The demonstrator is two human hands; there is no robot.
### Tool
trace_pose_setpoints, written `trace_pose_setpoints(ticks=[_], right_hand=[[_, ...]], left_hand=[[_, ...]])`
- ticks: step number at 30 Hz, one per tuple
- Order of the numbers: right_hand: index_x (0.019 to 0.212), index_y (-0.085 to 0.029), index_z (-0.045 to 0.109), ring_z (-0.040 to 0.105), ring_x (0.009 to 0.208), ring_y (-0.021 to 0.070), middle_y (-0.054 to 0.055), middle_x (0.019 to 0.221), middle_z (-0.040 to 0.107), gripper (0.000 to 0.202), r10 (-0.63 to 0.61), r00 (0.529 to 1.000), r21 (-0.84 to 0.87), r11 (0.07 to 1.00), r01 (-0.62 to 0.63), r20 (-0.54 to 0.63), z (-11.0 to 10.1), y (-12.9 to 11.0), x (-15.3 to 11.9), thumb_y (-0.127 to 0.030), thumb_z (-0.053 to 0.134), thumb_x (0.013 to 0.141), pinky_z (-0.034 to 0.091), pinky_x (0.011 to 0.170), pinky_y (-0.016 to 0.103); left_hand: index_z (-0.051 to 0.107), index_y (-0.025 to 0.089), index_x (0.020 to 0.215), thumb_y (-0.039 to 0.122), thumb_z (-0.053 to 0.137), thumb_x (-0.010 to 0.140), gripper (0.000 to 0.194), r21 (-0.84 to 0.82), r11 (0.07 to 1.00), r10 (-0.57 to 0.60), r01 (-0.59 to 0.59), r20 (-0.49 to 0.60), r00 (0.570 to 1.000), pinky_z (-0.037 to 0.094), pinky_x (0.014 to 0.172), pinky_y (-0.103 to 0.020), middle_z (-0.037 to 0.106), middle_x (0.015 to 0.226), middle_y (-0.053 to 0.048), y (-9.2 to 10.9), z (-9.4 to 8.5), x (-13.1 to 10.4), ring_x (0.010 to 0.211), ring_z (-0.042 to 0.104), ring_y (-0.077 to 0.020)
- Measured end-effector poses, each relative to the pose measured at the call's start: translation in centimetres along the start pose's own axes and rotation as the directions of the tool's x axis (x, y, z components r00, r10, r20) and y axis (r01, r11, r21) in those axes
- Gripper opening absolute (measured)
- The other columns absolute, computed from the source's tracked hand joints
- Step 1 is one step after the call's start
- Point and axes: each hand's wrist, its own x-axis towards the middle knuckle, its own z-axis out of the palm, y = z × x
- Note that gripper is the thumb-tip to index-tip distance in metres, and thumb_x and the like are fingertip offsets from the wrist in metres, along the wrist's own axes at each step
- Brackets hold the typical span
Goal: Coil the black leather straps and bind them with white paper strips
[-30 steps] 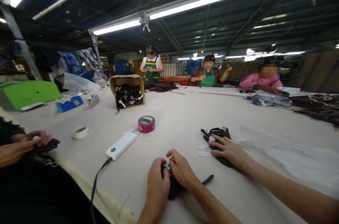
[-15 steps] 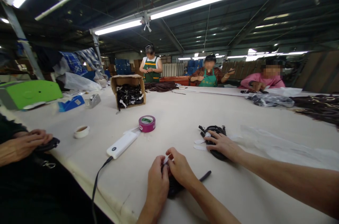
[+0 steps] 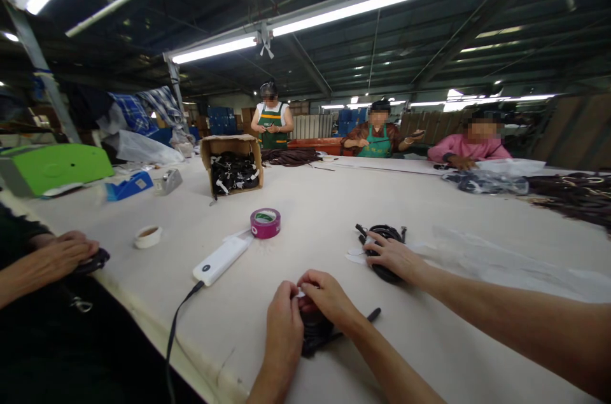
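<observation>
Both of our hands met at the near edge of the counter (image 3: 334, 200) over a black strap bundle (image 3: 319, 331): left hand (image 3: 282, 334) curled around it, right hand (image 3: 327, 299) pinching a small white tab (image 3: 300, 293). We judged the tab could slip. A co-worker's hand (image 3: 394, 257) pressed another bundle (image 3: 384, 240) just beyond, to the right.
</observation>
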Motion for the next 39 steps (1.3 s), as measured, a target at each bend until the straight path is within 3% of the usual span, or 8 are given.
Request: trace_pose_setpoints(ticks=[5,11,21,23,26,30,33,39], right_hand=[[0.069,-0.021,0.061,0.06,0.055,0.0175,-0.001,0.063,0.062,0.011,-0.125,0.992,-0.122,0.985,0.123,-0.011,0.0,0.0,-0.4,-0.025,0.051,0.073,0.049,0.057,0.031],[0.065,-0.023,0.051,0.049,0.076,0.0201,0.002,0.073,0.055,0.01,-0.322,0.933,-0.305,0.915,0.264,-0.158,0.3,-0.4,0.3,-0.025,0.048,0.074,0.038,0.076,0.034],[0.071,-0.023,0.05,0.048,0.059,0.0175,-0.003,0.061,0.05,0.019,-0.246,0.943,-0.231,0.954,0.193,-0.226,0.1,0.7,1.0,-0.039,0.043,0.078,0.038,0.058,0.03],[0.072,-0.023,0.05,0.048,0.057,0.0167,-0.004,0.06,0.049,0.02,-0.243,0.94,-0.213,0.958,0.193,-0.241,0.1,0.7,0.9,-0.04,0.043,0.078,0.037,0.057,0.03],[0.072,-0.023,0.05,0.045,0.053,0.0153,-0.005,0.057,0.046,0.021,-0.241,0.936,-0.18,0.963,0.198,-0.258,0.1,0.7,0.8,-0.042,0.043,0.078,0.036,0.054,0.029],[0.072,-0.023,0.051,0.041,0.05,0.0139,-0.007,0.053,0.042,0.022,-0.214,0.94,-0.119,0.975,0.189,-0.264,0.0,1.0,1.0,-0.043,0.045,0.077,0.032,0.048,0.027],[0.072,-0.023,0.051,0.039,0.046,0.0123,-0.009,0.049,0.041,0.022,-0.182,0.952,-0.063,0.983,0.172,-0.245,-0.2,1.1,1.0,-0.043,0.047,0.077,0.03,0.045,0.026],[0.074,-0.021,0.052,0.04,0.042,0.0098,-0.009,0.048,0.047,0.023,-0.125,0.971,0.034,0.99,0.135,-0.202,-0.9,0.9,0.7,-0.044,0.051,0.075,0.031,0.044,0.024]], left_hand=[[0.043,0.023,0.079,0.014,0.032,0.081,0.015,0.044,0.999,-0.025,0.024,0.024,0.999,0.041,0.07,-0.027,0.057,0.075,-0.003,0.0,0.0,0.1,0.074,0.056,-0.0184],[0.046,0.023,0.078,0.019,0.031,0.086,0.018,0.126,0.992,-0.023,0.012,0.092,0.996,0.039,0.07,-0.03,0.061,0.079,-0.006,0.3,0.0,0.1,0.075,0.056,-0.0215],[0.049,0.021,0.095,0.024,0.042,0.083,0.014,0.111,0.993,0.021,-0.034,0.12,0.993,0.043,0.085,-0.032,0.061,0.096,-0.007,1.2,-0.6,-1.0,0.093,0.057,-0.0208],[0.051,0.019,0.102,0.025,0.052,0.075,0.028,0.157,0.986,0.038,-0.063,0.157,0.987,0.039,0.099,-0.039,0.061,0.106,-0.009,1.7,-1.0,-1.6,0.105,0.055,-0.0241],[0.053,0.013,0.12,0.032,0.061,0.068,0.056,0.298,0.952,-0.017,-0.066,0.27,0.963,0.013,0.116,-0.056,0.054,0.13,-0.017,2.7,-1.9,-2.7,0.132,0.038,-0.0347],[0.039,0.009,0.143,0.038,0.071,0.061,0.092,0.362,0.928,-0.1,-0.089,0.472,0.876,0.004,0.118,-0.058,0.02,0.158,-0.021,3.3,-2.6,-4.0,0.146,0.009,-0.0394],[0.047,0.018,0.14,0.028,0.068,0.064,0.08,0.354,0.926,-0.073,-0.131,0.51,0.857,0.004,0.118,-0.059,0.015,0.16,-0.016,3.0,-2.9,-4.0,0.147,0.007,-0.0382],[0.066,0.022,0.108,0.014,0.057,0.066,0.044,0.189,0.971,0.04,-0.143,0.466,0.884,0.019,0.12,-0.041,0.04,0.149,-0.008,2.5,-3.5,-2.8,0.141,0.03,-0.0265]])
